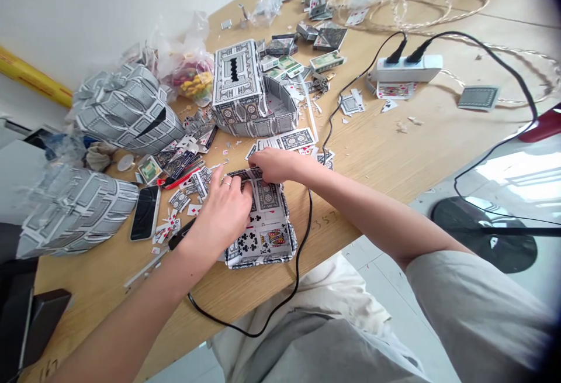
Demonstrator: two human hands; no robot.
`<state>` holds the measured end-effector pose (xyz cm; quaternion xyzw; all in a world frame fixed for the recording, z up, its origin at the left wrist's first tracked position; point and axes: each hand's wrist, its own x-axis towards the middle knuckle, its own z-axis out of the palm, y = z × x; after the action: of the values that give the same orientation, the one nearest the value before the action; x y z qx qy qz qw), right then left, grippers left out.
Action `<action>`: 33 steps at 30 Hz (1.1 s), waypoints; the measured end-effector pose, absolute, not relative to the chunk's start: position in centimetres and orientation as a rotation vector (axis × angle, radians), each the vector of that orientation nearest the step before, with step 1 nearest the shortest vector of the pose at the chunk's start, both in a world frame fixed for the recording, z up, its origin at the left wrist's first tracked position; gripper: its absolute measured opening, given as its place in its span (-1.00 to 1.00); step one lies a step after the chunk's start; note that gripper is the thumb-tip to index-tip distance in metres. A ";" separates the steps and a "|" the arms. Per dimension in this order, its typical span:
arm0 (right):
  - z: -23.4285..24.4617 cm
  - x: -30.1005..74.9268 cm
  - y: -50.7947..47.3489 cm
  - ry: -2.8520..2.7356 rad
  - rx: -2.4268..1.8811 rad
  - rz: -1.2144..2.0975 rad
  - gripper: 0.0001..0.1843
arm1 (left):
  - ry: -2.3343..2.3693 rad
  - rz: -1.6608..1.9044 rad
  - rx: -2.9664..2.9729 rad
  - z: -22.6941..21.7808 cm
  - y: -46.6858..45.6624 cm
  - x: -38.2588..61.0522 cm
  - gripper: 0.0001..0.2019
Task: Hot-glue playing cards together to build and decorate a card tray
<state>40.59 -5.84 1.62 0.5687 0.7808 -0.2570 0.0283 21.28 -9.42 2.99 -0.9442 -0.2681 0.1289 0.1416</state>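
An open box made of folded playing cards (274,219) lies on the table in front of me. Black-and-white card backs cover its walls, and club cards and a king show inside. My left hand (225,207), with a ring on one finger, is closed over the left and far side of the box, index finger stretched forward and thumb hidden. At the far wall, my right hand (277,165) pinches the card edge with bent fingers. Loose cards (295,138) lie just beyond it.
A finished-looking card box with a slotted lid (236,76) stands behind. Two woven card baskets (127,108) sit left, near a phone (145,212). A black cable (309,225) runs beside the box from a power strip (408,69). Card scraps and packs litter the table (372,155).
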 end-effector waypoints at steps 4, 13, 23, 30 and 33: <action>1.6 40.6 -5.8 2.410 1.753 -0.794 -0.53 | -0.776 0.329 -2.722 2.3 -10.5 21.1 -0.64; 1.5 40.6 -5.8 2.398 1.759 -0.805 -0.53 | -0.834 0.253 -2.940 0.4 -10.7 19.6 -0.54; 1.4 40.6 -5.6 2.407 1.745 -0.802 -0.52 | -0.860 0.279 -2.848 0.1 -10.2 19.6 -0.50; 1.1 40.7 -5.4 2.434 1.718 -0.792 -0.52 | -0.829 0.317 -2.843 0.4 -10.4 19.8 -0.45; 1.1 40.7 -5.5 2.434 1.725 -0.791 -0.52 | -0.812 0.315 -2.852 0.3 -10.4 19.6 -0.43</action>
<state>40.71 -5.45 1.08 0.5588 0.7883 -0.2563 0.0275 19.63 -10.41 0.29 -0.9533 -0.2715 0.1053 0.0799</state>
